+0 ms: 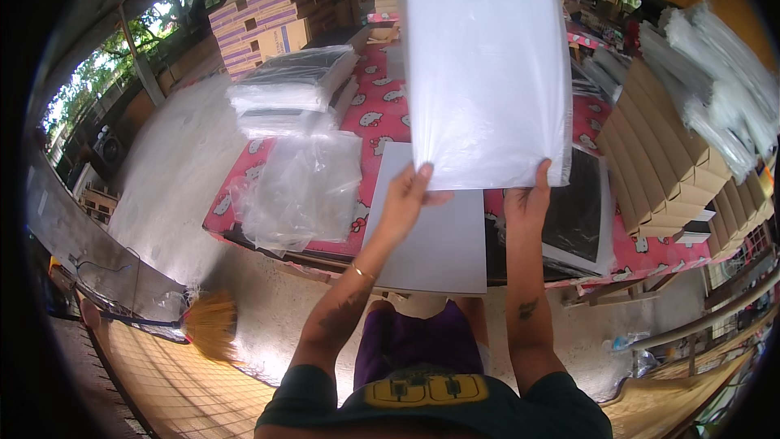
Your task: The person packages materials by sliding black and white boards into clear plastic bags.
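Both my hands hold up a large white sheet in a clear plastic sleeve [491,73], raised above the table. My left hand [408,195] pinches its lower left corner, thumb in front. At the lower right corner my right hand [530,195] grips it the same way, fingers mostly behind. Below lies a plain pale grey board [431,252], its near end past the table's front edge. A loose pile of clear plastic sleeves [305,187] lies left of it. To the right, a dark sheet in clear plastic [578,219] is partly hidden by my right arm.
The table wears a pink patterned cover [372,106]. Stacked wrapped dark packs [288,81] stand at its far left. Folded brown cartons [662,154] and bundled plastic sleeves [719,73] crowd the right side. Stacked boxes [272,20] rise behind; a broom [210,327] lies at lower left.
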A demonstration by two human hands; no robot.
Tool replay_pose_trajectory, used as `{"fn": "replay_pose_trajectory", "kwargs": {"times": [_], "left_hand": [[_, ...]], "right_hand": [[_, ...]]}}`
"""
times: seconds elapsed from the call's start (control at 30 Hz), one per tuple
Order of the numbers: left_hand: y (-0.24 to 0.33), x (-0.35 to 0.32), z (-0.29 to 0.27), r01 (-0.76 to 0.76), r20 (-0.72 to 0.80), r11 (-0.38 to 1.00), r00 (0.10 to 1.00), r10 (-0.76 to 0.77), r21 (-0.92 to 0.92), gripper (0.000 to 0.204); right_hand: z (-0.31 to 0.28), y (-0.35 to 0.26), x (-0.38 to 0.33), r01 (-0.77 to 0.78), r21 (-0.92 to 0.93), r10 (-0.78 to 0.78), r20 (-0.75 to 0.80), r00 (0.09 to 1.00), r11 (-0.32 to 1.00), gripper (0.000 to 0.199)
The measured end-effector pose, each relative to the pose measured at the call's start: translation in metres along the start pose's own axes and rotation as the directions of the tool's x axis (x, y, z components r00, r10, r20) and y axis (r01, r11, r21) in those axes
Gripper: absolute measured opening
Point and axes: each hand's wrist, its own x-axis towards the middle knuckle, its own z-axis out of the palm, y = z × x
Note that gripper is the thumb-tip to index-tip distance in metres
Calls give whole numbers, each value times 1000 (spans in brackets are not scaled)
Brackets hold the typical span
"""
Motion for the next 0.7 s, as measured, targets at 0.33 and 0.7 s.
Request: {"fn": "replay_pose_trajectory", "kwargs": {"times": [0.33,0.7], "left_hand": [[-67,-38,-52,-154,-22,859,982,188,488,25],[-75,-31,-232,420,-399,-117,902,166,900,29]], "right_hand": [[-74,-78,2,333,-263,-398,-251,882,905,33],[-105,-160,-51,218,-690,-596,-371,712,690,45]]}}
